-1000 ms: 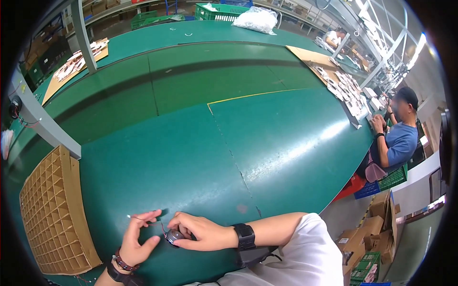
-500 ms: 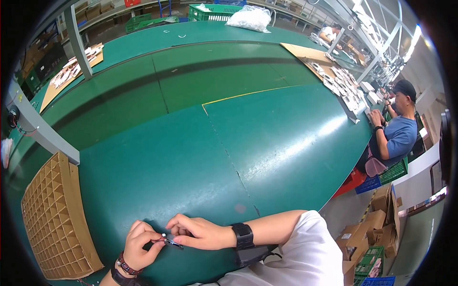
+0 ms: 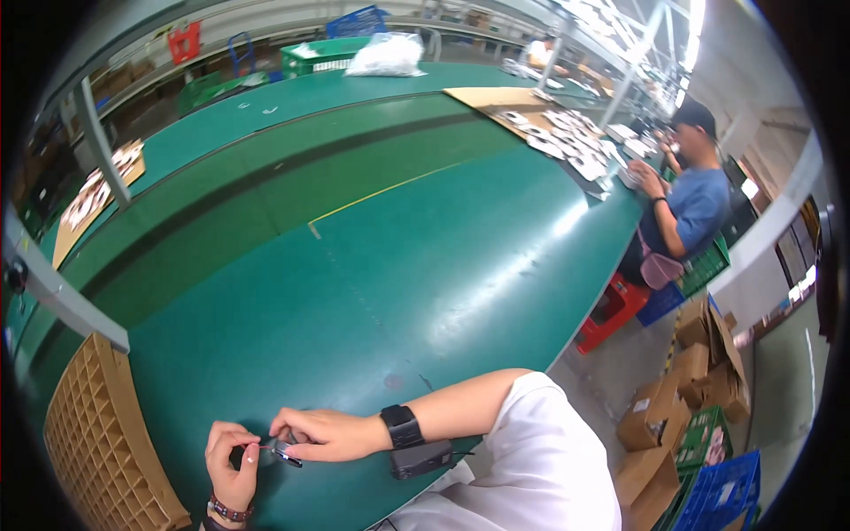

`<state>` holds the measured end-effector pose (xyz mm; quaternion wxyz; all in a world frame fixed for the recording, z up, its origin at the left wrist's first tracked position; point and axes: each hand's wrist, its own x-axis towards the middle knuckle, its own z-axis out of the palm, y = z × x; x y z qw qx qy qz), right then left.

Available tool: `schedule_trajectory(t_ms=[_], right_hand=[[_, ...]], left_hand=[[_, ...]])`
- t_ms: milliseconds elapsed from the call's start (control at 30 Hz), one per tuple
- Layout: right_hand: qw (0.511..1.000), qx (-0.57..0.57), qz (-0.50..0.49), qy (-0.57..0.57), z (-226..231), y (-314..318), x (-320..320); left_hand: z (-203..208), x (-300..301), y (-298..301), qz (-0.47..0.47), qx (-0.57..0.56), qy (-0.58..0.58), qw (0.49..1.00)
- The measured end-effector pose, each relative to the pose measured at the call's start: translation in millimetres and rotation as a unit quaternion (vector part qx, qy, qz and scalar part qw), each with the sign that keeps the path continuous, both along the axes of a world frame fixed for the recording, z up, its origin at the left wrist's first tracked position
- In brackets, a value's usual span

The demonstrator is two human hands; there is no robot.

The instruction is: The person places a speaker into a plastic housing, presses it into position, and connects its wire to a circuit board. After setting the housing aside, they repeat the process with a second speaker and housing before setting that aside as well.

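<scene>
Close to the table's near edge, my left hand (image 3: 232,462) is closed in a pinch on a thin red wire (image 3: 265,447). The wire runs to a small dark, shiny part (image 3: 289,458), whose exact kind I cannot make out. My right hand (image 3: 326,434) grips that part between thumb and curled fingers, which partly hide it. Both hands are just above the green tabletop (image 3: 266,354), a short gap between them. A black box-shaped device (image 3: 421,460) with a cable is below my right wrist.
A cardboard divider grid (image 3: 97,434) stands left of my hands, beside a grey post (image 3: 66,296). Far right, a co-worker (image 3: 695,208) in blue handles parts near a board of white pieces (image 3: 567,142). Cardboard boxes (image 3: 655,411) and crates are on the right-hand floor.
The whole view has shifted, so the table and my hands appear farther left. My hands are slightly farther apart, with red wire showing between them. The co-worker's hands have come up a little.
</scene>
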<state>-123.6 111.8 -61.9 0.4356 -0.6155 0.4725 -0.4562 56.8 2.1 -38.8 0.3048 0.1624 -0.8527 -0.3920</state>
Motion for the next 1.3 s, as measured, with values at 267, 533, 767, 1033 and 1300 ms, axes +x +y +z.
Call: schedule_trajectory(t_ms=[267,533,767,1033,1300], right_hand=[[0.997,-0.065,-0.041,-0.024,-5.5,-6.6,0.9],[0.99,-0.028,0.068,-0.121,2.8,-0.5,6.6],[0.997,-0.066,0.049,0.005,14.4,8.5,6.4],[0.997,-0.044,-0.023,-0.061,6.4,0.0,4.4],[0.993,-0.05,-0.001,-0.103,3.0,3.3,1.9]], left_hand=[[-7.3,3.5,7.2,0.033,0.059,-0.002,0.998],[-0.8,4.8,9.6,0.016,-0.029,-0.011,0.999],[2.7,-2.6,10.4,0.007,-0.089,-0.037,0.995],[2.7,-1.2,10.7,-0.033,0.002,-0.078,0.996],[9.8,-2.6,14.7,-0.125,-0.11,-0.105,0.98]])
